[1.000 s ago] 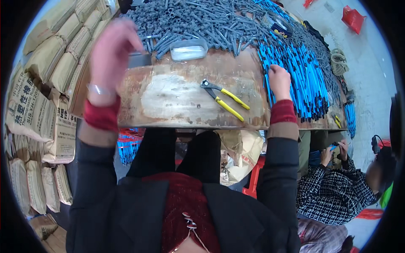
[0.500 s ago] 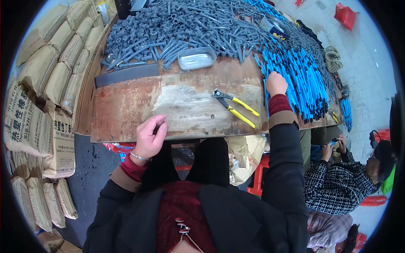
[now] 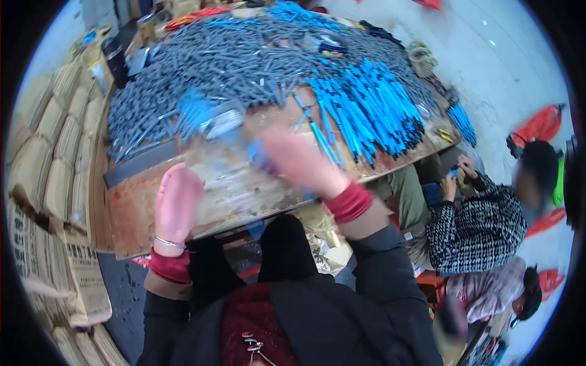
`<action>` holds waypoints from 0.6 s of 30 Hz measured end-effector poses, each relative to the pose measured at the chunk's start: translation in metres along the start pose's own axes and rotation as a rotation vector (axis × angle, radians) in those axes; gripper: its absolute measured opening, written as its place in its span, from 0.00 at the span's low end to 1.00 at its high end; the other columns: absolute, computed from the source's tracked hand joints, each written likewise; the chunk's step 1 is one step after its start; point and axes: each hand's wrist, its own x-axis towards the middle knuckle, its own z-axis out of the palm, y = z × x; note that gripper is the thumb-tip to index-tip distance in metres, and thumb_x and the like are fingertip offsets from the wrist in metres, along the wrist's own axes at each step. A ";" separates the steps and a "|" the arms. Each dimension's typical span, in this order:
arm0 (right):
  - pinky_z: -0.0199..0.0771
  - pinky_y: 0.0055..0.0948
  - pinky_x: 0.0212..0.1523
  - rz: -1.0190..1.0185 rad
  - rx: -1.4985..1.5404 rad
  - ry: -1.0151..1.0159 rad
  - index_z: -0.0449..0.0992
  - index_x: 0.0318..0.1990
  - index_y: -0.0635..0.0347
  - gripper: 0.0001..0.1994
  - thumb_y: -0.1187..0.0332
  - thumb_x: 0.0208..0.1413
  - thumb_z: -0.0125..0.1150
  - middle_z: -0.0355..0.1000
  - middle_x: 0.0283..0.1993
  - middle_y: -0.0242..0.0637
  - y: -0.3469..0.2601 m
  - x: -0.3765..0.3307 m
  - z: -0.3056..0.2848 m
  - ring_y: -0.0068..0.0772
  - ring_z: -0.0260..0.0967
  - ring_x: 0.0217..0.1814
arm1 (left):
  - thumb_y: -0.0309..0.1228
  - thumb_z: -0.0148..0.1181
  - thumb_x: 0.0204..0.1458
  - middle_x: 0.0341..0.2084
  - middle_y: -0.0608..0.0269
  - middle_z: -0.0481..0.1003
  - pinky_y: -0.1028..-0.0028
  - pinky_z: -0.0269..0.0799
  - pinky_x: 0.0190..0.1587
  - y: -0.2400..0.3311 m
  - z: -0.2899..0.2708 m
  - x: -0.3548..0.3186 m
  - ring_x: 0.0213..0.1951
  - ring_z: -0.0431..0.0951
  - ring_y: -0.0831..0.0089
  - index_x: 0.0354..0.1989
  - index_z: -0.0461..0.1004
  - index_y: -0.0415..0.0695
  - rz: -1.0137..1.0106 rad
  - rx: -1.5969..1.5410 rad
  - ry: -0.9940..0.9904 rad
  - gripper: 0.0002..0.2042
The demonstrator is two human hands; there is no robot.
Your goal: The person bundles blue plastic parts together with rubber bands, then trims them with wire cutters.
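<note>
My right hand (image 3: 299,161) is over the middle of the worktable (image 3: 146,219), smeared by motion. A blurred blue stick (image 3: 259,157) shows at its fingers, and the hand is closed on it. At the left, near the table's front edge, my left hand (image 3: 177,201) is raised with its fingers stretched, holding nothing I can see. A small clear tray (image 3: 224,122) of thin metal pins lies beyond my hands, partly behind a blue smear. To the right is a pile of blue sticks with black ends (image 3: 372,110). The yellow-handled pliers are hidden from sight.
A large heap of grey plastic parts (image 3: 213,61) covers the far side. A grey strip (image 3: 140,163) lies at the left. Paper sacks (image 3: 46,165) are stacked beside the table. Another person (image 3: 476,226) sits at the right, both hands around a small object.
My right hand has left the blue pile and swung left over the table with a blue stick. My left hand has risen and its fingers have straightened. The whole view has turned.
</note>
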 end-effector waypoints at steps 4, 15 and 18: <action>0.68 0.39 0.29 -0.081 -0.331 0.004 0.66 0.35 0.64 0.05 0.74 0.51 0.51 0.66 0.27 0.47 0.013 -0.021 0.073 0.49 0.68 0.29 | 0.36 0.46 0.58 0.33 0.60 0.72 0.68 0.68 0.46 -0.003 0.029 0.009 0.39 0.73 0.68 0.43 0.68 0.40 -0.061 -0.245 -0.113 0.13; 0.67 0.41 0.28 -0.060 -0.319 0.371 0.67 0.36 0.64 0.05 0.74 0.52 0.51 0.68 0.26 0.48 0.020 -0.033 0.086 0.51 0.68 0.29 | 0.39 0.44 0.59 0.34 0.59 0.73 0.69 0.71 0.40 -0.017 0.026 -0.012 0.35 0.73 0.68 0.42 0.69 0.43 0.028 -0.126 -0.108 0.13; 0.67 0.40 0.28 -0.006 -0.221 0.331 0.68 0.36 0.65 0.05 0.75 0.52 0.51 0.68 0.26 0.48 0.018 -0.031 0.097 0.50 0.68 0.28 | 0.42 0.45 0.58 0.31 0.60 0.72 0.71 0.70 0.33 -0.011 0.008 -0.014 0.31 0.72 0.71 0.39 0.69 0.46 -0.259 -0.376 -0.064 0.13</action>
